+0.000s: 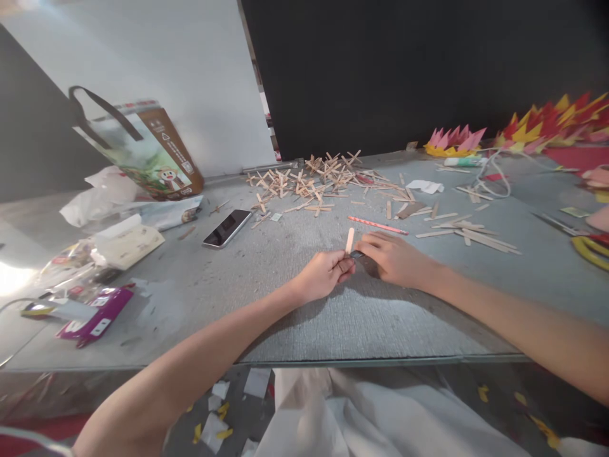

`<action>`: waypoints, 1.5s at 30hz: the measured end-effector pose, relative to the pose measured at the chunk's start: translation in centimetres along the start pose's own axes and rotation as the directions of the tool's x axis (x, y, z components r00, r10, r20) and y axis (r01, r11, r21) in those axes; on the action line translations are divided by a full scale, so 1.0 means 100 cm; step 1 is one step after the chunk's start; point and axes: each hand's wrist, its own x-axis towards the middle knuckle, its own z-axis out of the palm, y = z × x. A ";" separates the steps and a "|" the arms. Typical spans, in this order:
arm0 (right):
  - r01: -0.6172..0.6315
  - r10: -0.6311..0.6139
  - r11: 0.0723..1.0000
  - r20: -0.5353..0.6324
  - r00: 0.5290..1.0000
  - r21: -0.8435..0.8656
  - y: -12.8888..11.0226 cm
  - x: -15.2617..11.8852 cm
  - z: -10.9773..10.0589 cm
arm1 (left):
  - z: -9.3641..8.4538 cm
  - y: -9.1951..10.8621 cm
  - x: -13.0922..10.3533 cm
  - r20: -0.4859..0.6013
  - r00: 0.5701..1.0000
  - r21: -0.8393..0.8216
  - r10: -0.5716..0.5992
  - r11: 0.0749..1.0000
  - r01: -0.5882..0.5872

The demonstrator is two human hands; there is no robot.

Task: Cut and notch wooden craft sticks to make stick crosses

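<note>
My left hand (328, 276) is closed around a wooden craft stick (350, 240), whose rounded end points up above the fingers. Against that stick, close to my left thumb, lies the tip of a small dark metallic tool (356, 254). My right hand (392, 259) is wrapped around this tool and hides most of it, so its exact kind is unclear. Both hands rest low over the grey tabletop (304, 330). Just beyond them lies a red-and-white patterned pencil (378, 225).
Piled craft sticks (304, 184) lie at the back, with more loose sticks (476, 231) on the right. Yellow-handled scissors (590, 247) and folded paper pieces (528, 130) are far right. A phone (227, 228), a carrier bag (157, 152) and a purple power strip (99, 314) stand left.
</note>
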 end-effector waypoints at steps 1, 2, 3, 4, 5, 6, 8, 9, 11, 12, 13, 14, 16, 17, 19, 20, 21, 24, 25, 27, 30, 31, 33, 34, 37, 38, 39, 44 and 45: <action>0.004 -0.004 1.000 -0.005 1.000 0.012 0.000 0.000 0.001 | 0.000 0.000 0.000 0.010 1.000 -0.003 0.005 1.000 -0.005; 0.007 -0.007 1.000 -0.008 1.000 0.025 0.000 0.000 0.001 | -0.001 0.000 0.000 0.015 1.000 -0.005 0.009 1.000 -0.009; 0.008 -0.008 0.999 -0.010 1.000 0.036 0.000 0.001 0.002 | -0.001 0.000 0.000 0.017 1.000 -0.009 0.011 1.000 -0.011; 0.007 -0.007 0.999 -0.009 1.000 0.049 0.001 0.001 0.002 | -0.001 0.000 0.000 0.017 1.000 -0.014 0.011 1.000 -0.010; 0.005 -0.004 0.998 -0.008 1.000 0.064 0.001 0.001 0.002 | -0.001 0.000 0.000 0.014 1.000 -0.021 0.010 1.000 -0.009; 0.001 0.000 0.996 -0.008 1.000 0.085 0.001 0.002 0.002 | 0.000 -0.001 0.000 0.012 1.000 -0.029 0.008 1.000 -0.008; -0.009 0.010 0.991 -0.006 1.000 0.130 0.001 0.002 0.001 | 0.000 -0.002 0.000 0.003 1.000 -0.047 0.003 0.999 -0.003; -0.013 0.014 0.989 -0.007 1.000 0.148 0.000 0.002 0.001 | 0.000 -0.003 0.000 -0.001 1.000 -0.053 -0.002 0.999 0.002; -0.016 0.017 0.986 -0.007 1.000 0.165 0.000 0.003 0.000 | 0.001 -0.004 -0.001 -0.007 1.000 -0.059 -0.013 0.998 0.012; -0.016 0.018 0.986 -0.007 1.000 0.165 -0.001 0.003 0.000 | 0.001 -0.005 -0.001 -0.007 1.000 -0.062 -0.016 0.998 0.016; -0.016 0.018 0.987 -0.008 1.000 0.163 -0.001 0.003 0.000 | 0.002 -0.005 -0.001 -0.009 1.000 -0.066 -0.019 0.998 0.018; -0.017 0.018 0.987 -0.009 1.000 0.161 -0.001 0.004 0.000 | 0.002 -0.005 -0.001 -0.009 1.000 -0.073 -0.019 0.997 0.018; -0.020 0.022 0.988 -0.009 1.000 0.154 -0.001 0.004 0.000 | 0.003 -0.005 0.000 -0.012 1.000 -0.088 -0.018 0.996 0.016; -0.023 0.024 0.989 -0.006 1.000 0.147 -0.001 0.004 0.000 | 0.003 -0.005 0.000 -0.013 1.000 -0.095 -0.019 0.995 0.017; -0.027 0.027 0.992 0.006 1.000 0.120 -0.001 0.004 0.001 | 0.004 -0.005 0.001 -0.020 0.999 -0.099 -0.025 0.995 0.023; -0.029 0.028 0.995 0.011 1.000 0.100 -0.002 0.004 0.001 | 0.005 -0.005 0.001 -0.028 0.999 -0.096 -0.029 0.995 0.026; -0.030 0.029 0.997 0.014 0.999 0.078 -0.002 0.004 0.002 | 0.005 -0.005 0.002 -0.037 0.999 -0.087 -0.031 0.996 0.028; -0.038 0.038 0.999 0.016 0.999 0.013 -0.003 0.003 0.003 | 0.006 -0.005 0.004 -0.059 0.997 -0.059 -0.039 0.998 0.035; -0.039 0.039 0.999 0.016 0.999 -0.001 -0.003 0.003 0.003 | 0.006 -0.004 0.004 -0.060 0.997 -0.057 -0.045 0.998 0.041; -0.036 0.036 0.999 0.015 0.999 -0.012 -0.003 0.003 0.004 | 0.006 -0.003 0.005 -0.058 0.997 -0.058 -0.058 0.997 0.054; -0.026 0.025 1.000 0.007 1.000 0.009 -0.003 0.003 0.003 | 0.006 -0.002 0.004 -0.054 0.997 -0.059 -0.049 0.997 0.046; -0.024 0.024 0.999 0.005 1.000 0.025 -0.003 0.003 0.003 | 0.006 -0.003 0.003 -0.053 0.998 -0.064 -0.037 0.997 0.034; -0.027 0.026 0.998 0.006 1.000 0.060 -0.002 0.003 0.002 | 0.006 -0.004 0.002 -0.053 0.998 -0.087 -0.015 0.996 0.011; -0.030 0.030 0.997 0.007 1.000 0.075 -0.002 0.003 0.002 | 0.005 -0.005 0.001 -0.052 0.999 -0.101 -0.008 0.995 0.003; -0.037 0.037 0.994 0.006 0.999 0.100 -0.001 0.003 0.002 | 0.005 -0.005 0.000 -0.036 0.999 -0.129 -0.005 0.992 0.001; -0.038 0.038 0.994 0.005 0.999 0.100 -0.001 0.003 0.002 | 0.005 -0.005 0.000 -0.029 1.000 -0.129 -0.005 0.992 0.001; -0.039 0.038 0.995 0.006 0.999 0.096 -0.001 0.002 0.002 | 0.005 -0.006 0.000 -0.024 1.000 -0.126 -0.003 0.992 0.000; -0.050 0.049 0.998 0.022 0.999 0.042 -0.002 0.002 0.003 | 0.007 -0.007 0.001 -0.056 0.998 -0.061 0.010 0.998 -0.013; -0.054 0.054 0.998 0.024 0.998 0.031 -0.003 0.002 0.003 | 0.007 -0.007 0.002 -0.069 0.998 -0.046 0.008 0.999 -0.011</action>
